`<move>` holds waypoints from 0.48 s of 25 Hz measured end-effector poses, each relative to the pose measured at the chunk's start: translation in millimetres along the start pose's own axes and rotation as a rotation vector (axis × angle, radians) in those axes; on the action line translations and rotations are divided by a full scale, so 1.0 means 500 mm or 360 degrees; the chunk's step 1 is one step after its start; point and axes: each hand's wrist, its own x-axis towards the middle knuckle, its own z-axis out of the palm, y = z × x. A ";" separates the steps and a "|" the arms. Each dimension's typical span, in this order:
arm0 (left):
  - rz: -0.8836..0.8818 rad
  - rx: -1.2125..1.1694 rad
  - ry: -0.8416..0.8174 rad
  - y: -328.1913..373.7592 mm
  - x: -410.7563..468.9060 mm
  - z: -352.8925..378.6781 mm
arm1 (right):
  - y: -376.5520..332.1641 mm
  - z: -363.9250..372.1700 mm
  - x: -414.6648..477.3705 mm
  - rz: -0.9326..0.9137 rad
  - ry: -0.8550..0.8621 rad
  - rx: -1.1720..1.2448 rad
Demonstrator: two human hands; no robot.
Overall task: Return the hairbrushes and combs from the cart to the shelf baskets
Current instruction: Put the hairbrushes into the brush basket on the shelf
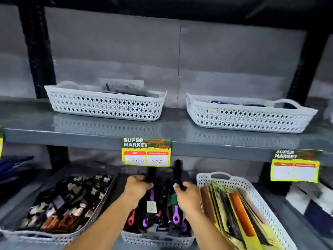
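**Clerk:** On the lower shelf, middle position: one white lattice basket [156, 239], holding hairbrushes with purple, pink and green handles. Above it, both hands.

**Checker:** Entry for the hands?

**Clerk:** Left hand [137, 186]: fingers closed around a black brush [151, 173], its upper end blurred against the price tag [146, 152]. Right hand [188, 195]: fingers closed on the handle of a black round brush [177, 171], bristle head upright and tilted slightly left (sharper than the other one). Both brushes are held over the back half of the middle basket, apart from each other.

**Checker:** Neighbouring stock, same shelf?

**Clerk:** Left: a basket of hair clips [59, 202], mixed dark and pale. Right: a white basket of flat packets [239, 204], yellow and orange edges showing, standing on end.

**Checker:** Upper shelf [90, 136]?

**Clerk:** Two white lattice baskets, well apart. Left upper basket [106, 105]: packaged items leaning at the back, print too blurred to read. Right upper basket [250, 118]: dark items lying low inside, type cannot be told. A second price tag [295, 166] hangs at the shelf edge further right.
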 end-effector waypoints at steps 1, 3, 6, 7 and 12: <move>-0.0019 0.0084 -0.0013 -0.013 0.014 0.001 | 0.004 0.005 0.002 0.0011 -0.0003 -0.0097; -0.0073 0.0317 -0.0030 -0.040 0.037 0.003 | 0.009 0.015 0.005 0.0045 0.0003 -0.0276; -0.0128 0.0645 0.0047 -0.070 0.044 0.013 | 0.019 0.033 0.007 0.0053 0.0002 -0.0425; -0.0132 0.0711 0.0065 -0.074 0.040 0.018 | 0.024 0.036 0.009 0.0071 -0.0019 -0.0423; -0.0251 0.0827 0.0045 -0.090 0.029 0.037 | 0.053 0.033 0.028 0.0183 -0.0145 -0.0585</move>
